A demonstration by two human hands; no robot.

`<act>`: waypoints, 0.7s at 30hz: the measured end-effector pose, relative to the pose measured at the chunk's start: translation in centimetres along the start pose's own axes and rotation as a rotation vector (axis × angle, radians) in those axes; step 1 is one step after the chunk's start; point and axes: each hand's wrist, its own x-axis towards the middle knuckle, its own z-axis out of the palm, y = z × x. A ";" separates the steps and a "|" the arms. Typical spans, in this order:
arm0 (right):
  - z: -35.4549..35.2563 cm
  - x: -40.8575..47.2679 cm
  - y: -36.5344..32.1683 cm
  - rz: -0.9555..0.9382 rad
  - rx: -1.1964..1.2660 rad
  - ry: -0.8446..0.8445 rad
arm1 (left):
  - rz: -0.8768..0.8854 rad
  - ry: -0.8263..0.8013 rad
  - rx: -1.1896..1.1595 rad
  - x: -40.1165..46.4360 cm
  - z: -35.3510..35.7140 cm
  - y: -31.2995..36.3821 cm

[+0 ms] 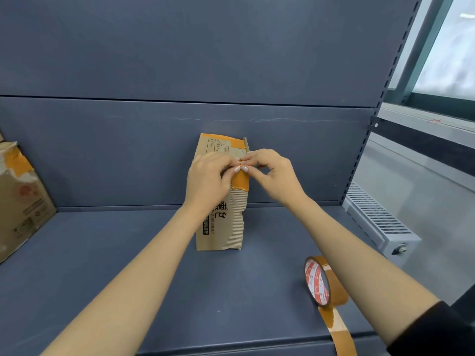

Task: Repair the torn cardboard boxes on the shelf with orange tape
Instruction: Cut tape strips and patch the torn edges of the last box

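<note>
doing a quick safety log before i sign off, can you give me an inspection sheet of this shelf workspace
surface: dark blue metal shelf, back panel scratched.
job's things: torn cardboard box upright at the back panel, orange tape already along its top, corrugation bare on its right side; orange tape piece at the tear; tape roll on edge at front right, loose tail over the shelf edge.
clutter: second taped box at far left.
grips: left hand and right hand both pinch the tape piece's top edge.
cables: nothing seen.
surroundings: window and radiator at right.
</note>
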 end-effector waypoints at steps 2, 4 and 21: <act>-0.2 0.3 -0.3 0.031 -0.008 -0.023 | -0.034 -0.010 0.006 0.1 0.3 0.1; -0.3 0.5 -0.4 0.061 -0.028 -0.049 | -0.060 -0.017 0.032 0.3 0.4 0.3; -7.2 -10.2 -3.3 -0.026 -0.248 -0.037 | 0.062 0.009 0.126 -0.7 -1.4 6.4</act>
